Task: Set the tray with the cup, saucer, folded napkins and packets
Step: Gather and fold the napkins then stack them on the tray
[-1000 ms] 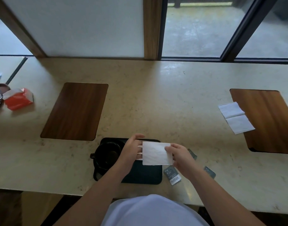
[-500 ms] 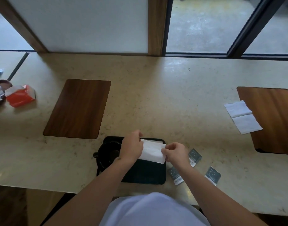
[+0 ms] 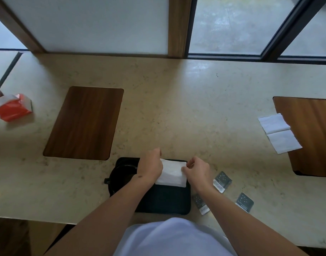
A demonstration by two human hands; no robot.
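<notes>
Lying on the far part of the black tray (image 3: 164,202), the white napkin (image 3: 172,172) sits between the two hands. The left hand (image 3: 151,166) has curled fingers and pinches the napkin's left edge. The right hand (image 3: 196,172) pinches the napkin's right edge. A black cup (image 3: 122,174) sits on the left side of the tray, partly hidden by the left arm. Three dark packets (image 3: 222,181) lie on the counter (image 3: 177,111) just right of the tray. Another napkin (image 3: 279,133), opened up, lies far to the right, partly on a brown wood mat (image 3: 313,135). A second wood mat (image 3: 84,122) and a red pack (image 3: 13,108) are off to the left.
</notes>
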